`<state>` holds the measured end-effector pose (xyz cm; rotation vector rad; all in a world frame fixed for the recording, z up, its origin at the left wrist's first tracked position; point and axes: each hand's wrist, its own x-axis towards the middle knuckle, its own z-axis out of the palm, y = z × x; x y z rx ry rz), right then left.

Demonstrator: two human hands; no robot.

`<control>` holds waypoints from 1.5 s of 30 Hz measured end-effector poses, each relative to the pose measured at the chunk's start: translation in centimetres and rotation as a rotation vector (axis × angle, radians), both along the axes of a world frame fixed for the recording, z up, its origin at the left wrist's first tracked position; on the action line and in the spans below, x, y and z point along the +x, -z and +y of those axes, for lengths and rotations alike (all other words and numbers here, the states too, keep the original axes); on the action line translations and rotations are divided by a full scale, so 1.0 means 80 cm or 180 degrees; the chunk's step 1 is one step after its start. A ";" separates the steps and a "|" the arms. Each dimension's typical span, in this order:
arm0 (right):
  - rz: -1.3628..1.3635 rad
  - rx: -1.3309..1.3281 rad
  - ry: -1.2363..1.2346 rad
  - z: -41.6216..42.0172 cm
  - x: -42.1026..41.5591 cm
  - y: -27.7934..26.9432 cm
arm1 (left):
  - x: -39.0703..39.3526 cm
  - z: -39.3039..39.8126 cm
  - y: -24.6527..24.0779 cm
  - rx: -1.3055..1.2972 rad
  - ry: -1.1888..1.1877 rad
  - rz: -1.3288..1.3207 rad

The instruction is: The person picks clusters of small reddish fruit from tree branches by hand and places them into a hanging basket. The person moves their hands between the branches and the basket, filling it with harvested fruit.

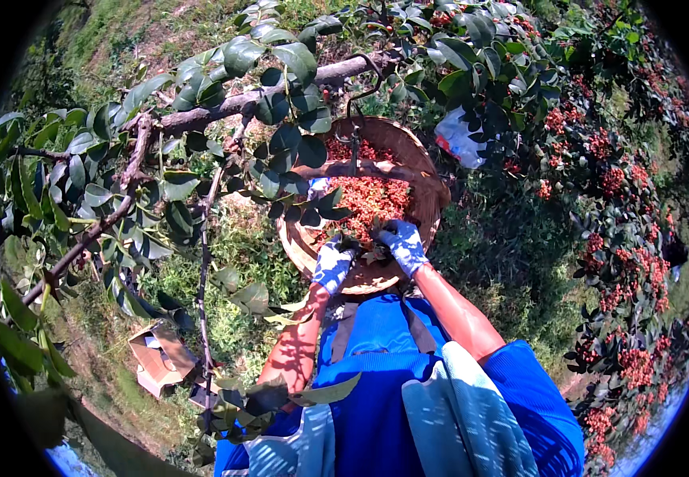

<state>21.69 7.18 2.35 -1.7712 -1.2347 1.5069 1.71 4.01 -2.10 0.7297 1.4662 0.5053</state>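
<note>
A round woven basket (425, 206) with a wooden crossbar handle (380, 170) hangs from a metal hook (353, 107) in front of my body. Clusters of small red berries (368, 200) fill much of it. Both my hands wear white-and-blue gloves and are over the basket's near part. My left hand (335, 264) is at the near left, its fingers curled by dark leaves. At the right, my right hand (404, 243) has bent fingers at the edge of the berries, beside some leaves. Whether either hand grips anything is too small to tell.
A thick branch (231, 106) with dark leaves crosses above and left of the basket; a thin stem (203, 280) hangs at the left. Berry-laden bushes (636, 262) stand at the right. A plastic bag (462, 140) and an open cardboard box (162, 358) lie on the ground.
</note>
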 end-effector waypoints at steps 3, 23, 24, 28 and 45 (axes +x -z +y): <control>0.0086 -0.0259 -0.0002 -0.005 -0.001 -0.003 | 0.006 0.010 -0.031 -0.0053 0.0135 0.0084; -0.0163 0.0020 0.0373 -0.015 -0.019 0.028 | -0.006 -0.003 0.001 0.0202 0.0463 0.0413; -0.0219 0.0058 0.0370 -0.013 -0.018 0.027 | -0.006 -0.003 0.002 0.0122 0.0422 0.0396; -0.0343 -0.0238 0.0016 -0.007 -0.017 0.012 | 0.002 0.000 -0.016 -0.0043 0.0093 -0.0046; -0.0166 -0.0317 -0.1096 -0.017 -0.013 -0.002 | 0.012 0.005 -0.032 -0.0051 -0.0254 0.0104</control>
